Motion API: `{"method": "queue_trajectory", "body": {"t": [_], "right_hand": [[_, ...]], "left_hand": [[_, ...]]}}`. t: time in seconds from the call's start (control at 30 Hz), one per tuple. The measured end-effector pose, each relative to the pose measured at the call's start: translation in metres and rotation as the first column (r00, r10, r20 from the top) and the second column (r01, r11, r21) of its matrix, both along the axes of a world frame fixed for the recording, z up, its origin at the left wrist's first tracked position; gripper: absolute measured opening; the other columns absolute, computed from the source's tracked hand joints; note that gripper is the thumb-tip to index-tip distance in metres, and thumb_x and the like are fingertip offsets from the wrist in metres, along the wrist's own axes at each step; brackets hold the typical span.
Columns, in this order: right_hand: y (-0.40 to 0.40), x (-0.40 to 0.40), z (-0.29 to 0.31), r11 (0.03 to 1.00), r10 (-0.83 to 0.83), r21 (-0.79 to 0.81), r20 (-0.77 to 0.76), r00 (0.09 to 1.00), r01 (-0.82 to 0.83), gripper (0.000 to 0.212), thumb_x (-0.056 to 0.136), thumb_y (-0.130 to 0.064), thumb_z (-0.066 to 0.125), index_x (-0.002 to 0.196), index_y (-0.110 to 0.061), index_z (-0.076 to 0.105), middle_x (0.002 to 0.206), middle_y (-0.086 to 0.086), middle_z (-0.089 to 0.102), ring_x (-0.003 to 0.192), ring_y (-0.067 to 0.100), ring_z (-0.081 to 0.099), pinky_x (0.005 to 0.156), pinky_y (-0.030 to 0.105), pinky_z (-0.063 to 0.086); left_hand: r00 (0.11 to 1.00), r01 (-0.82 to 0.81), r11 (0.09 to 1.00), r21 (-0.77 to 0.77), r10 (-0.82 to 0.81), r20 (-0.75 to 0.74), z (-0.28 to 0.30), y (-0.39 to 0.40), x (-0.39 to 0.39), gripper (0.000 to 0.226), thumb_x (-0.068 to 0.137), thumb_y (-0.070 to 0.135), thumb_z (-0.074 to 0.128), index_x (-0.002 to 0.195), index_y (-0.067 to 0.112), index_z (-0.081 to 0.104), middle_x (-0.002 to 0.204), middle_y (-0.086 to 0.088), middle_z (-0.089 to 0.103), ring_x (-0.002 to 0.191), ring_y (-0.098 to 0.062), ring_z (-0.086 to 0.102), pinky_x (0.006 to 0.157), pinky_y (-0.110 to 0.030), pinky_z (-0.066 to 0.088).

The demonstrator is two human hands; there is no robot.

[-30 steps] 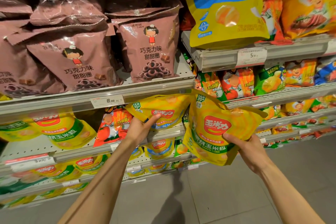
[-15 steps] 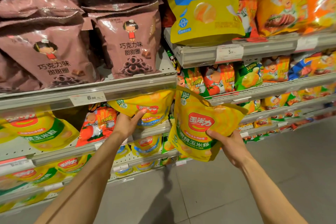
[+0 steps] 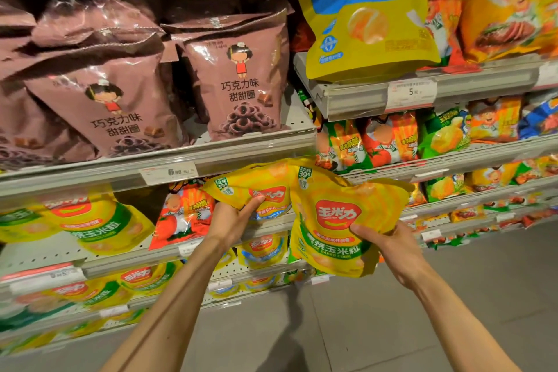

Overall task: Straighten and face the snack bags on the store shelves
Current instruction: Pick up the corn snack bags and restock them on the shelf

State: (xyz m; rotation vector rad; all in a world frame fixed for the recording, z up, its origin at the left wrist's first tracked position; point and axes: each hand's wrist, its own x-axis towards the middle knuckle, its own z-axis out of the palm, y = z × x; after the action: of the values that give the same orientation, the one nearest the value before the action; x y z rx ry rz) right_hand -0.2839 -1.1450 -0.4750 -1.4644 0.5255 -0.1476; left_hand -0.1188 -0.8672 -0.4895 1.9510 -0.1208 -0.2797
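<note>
My right hand (image 3: 388,243) grips a yellow baked-corn bag with a green band (image 3: 335,220), held in the air in front of the shelves, its front toward me and tilted. My left hand (image 3: 234,220) holds the lower edge of a second yellow corn bag with a blue band (image 3: 256,187), thumb on its front; this bag leans out over the second shelf's front edge (image 3: 169,251). The two bags touch at their tops.
Brown chocolate-ring bags (image 3: 238,81) stand on the upper left shelf above a price rail (image 3: 169,172). A large yellow corn bag (image 3: 365,15) overhangs the upper right shelf. Orange tomato bags (image 3: 184,217) and more yellow corn bags (image 3: 99,223) sit on the lower shelves. Grey floor lies below.
Both hands and their bags have shifted slightly left with the view; the right-hand bag has come a little closer to the left-hand bag. Grips are unchanged.
</note>
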Motion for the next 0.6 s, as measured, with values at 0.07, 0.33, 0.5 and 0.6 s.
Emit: {"method": "queue_trajectory", "body": {"t": [0.07, 0.33, 0.5, 0.6], "right_hand": [[0.002, 0.006, -0.005, 1.000, -0.009, -0.005, -0.009, 1.000, 0.009, 0.056, 0.064, -0.028, 0.086, 0.117, -0.018, 0.069, 0.103, -0.002, 0.079, 0.096, 0.019, 0.076, 0.085, 0.041, 0.058], [0.013, 0.015, -0.020, 0.998, -0.063, -0.010, -0.026, 0.998, 0.062, 0.042, 0.072, -0.024, 0.085, 0.110, -0.026, 0.067, 0.103, -0.002, 0.078, 0.096, 0.018, 0.074, 0.081, 0.036, 0.057], [0.018, 0.022, -0.017, 1.000, -0.014, -0.018, -0.024, 1.000, 0.014, 0.039, 0.077, -0.021, 0.082, 0.112, -0.026, 0.067, 0.103, -0.005, 0.078, 0.091, 0.010, 0.075, 0.076, 0.028, 0.056], [0.019, 0.025, -0.020, 1.000, 0.019, -0.024, -0.030, 0.999, -0.020, 0.044, 0.074, -0.024, 0.083, 0.115, -0.025, 0.067, 0.103, -0.005, 0.078, 0.092, 0.011, 0.075, 0.075, 0.027, 0.056]], "left_hand": [[1.000, 0.024, 0.999, 0.028, -0.024, -0.002, 0.000, 0.000, 0.006, 0.075, 0.083, 0.067, 0.069, 0.063, -0.004, 0.055, 0.058, -0.014, 0.064, 0.051, -0.022, 0.058, 0.056, -0.033, 0.048], [0.996, -0.008, 0.997, 0.083, 0.000, 0.089, 0.007, -0.006, 0.021, 0.060, 0.089, 0.058, 0.068, 0.075, 0.000, 0.065, 0.069, -0.011, 0.071, 0.061, -0.016, 0.067, 0.062, -0.032, 0.051], [0.998, 0.019, 0.999, -0.028, -0.018, 0.057, 0.007, 0.005, 0.014, 0.054, 0.087, 0.055, 0.073, 0.070, 0.008, 0.052, 0.057, -0.005, 0.051, 0.053, -0.016, 0.050, 0.059, -0.032, 0.047], [0.996, 0.052, 0.998, -0.027, -0.049, 0.072, 0.006, 0.016, 0.017, 0.060, 0.082, 0.060, 0.075, 0.088, 0.000, 0.066, 0.080, -0.012, 0.073, 0.074, -0.023, 0.071, 0.072, -0.040, 0.058]]}}
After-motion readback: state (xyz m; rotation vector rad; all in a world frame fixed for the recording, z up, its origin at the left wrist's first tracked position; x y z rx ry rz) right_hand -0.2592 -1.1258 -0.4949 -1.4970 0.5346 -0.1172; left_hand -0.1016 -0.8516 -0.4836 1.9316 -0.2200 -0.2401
